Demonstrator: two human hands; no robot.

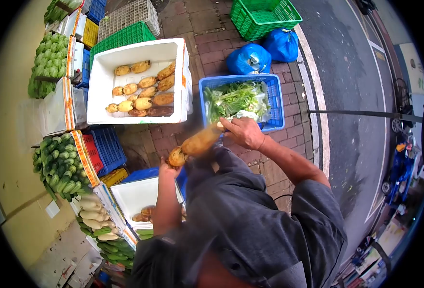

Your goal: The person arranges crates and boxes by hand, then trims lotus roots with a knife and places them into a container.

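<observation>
A brown-yellow lotus root (200, 142), jointed in segments and slightly blurred, is held slantwise in front of my body. My left hand (168, 170) is closed around its lower left end. At the pale upper right end my right hand (244, 133) is closed, fingers against the tip; whether a small tool is also in it I cannot tell. Beyond the lotus root stands a white foam box (96, 89) with several more lotus roots (144, 103) laid in rows. Just past my right hand is a blue crate (277, 108) of leafy green trimmings (238, 100).
Blue plastic bags (249, 59) and a green crate (264, 19) stand farther off. Along the left are cucumbers (63, 163), white radishes (96, 216) and green gourds (51, 55). Another foam box (130, 194) with lotus roots sits near my left forearm. A road (346, 120) runs at right.
</observation>
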